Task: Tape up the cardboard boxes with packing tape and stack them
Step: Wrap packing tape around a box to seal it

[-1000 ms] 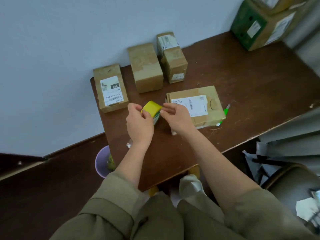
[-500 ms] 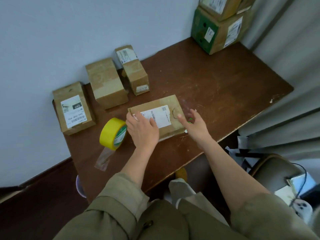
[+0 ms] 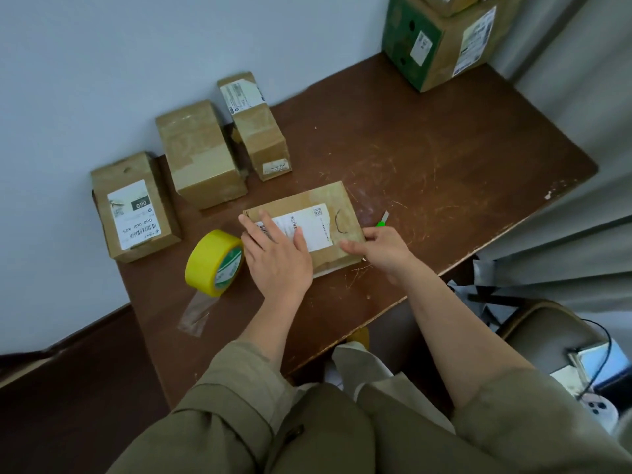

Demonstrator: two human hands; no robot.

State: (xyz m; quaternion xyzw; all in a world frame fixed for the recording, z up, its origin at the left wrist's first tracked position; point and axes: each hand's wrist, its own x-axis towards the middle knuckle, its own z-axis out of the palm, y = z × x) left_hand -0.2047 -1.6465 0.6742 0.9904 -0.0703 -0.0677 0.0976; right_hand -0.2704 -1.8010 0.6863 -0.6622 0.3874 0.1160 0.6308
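The desk [image 3: 427,159] fills the centre of the frame. At the upper right, stacked boxes [image 3: 441,42] sit on its far corner. Three small boxes [image 3: 201,155] stand in a row at the upper left, along the wall. The flat box [image 3: 307,224] with a white label lies at centre frame. The left hand [image 3: 277,258] rests flat on its left end, fingers straight and slightly spread. The right hand [image 3: 383,249] touches its right end, fingers extended and close together, holding nothing. The tape roll [image 3: 215,263] stands on edge just left of the box, with a loose clear strip [image 3: 196,316] trailing toward the desk edge. A green cutter [image 3: 383,220] lies just beyond the right hand.

Risk: the roll, standing on edge, may roll off if the box is pushed against it. The loose strip may stick to the desk or fold onto itself.
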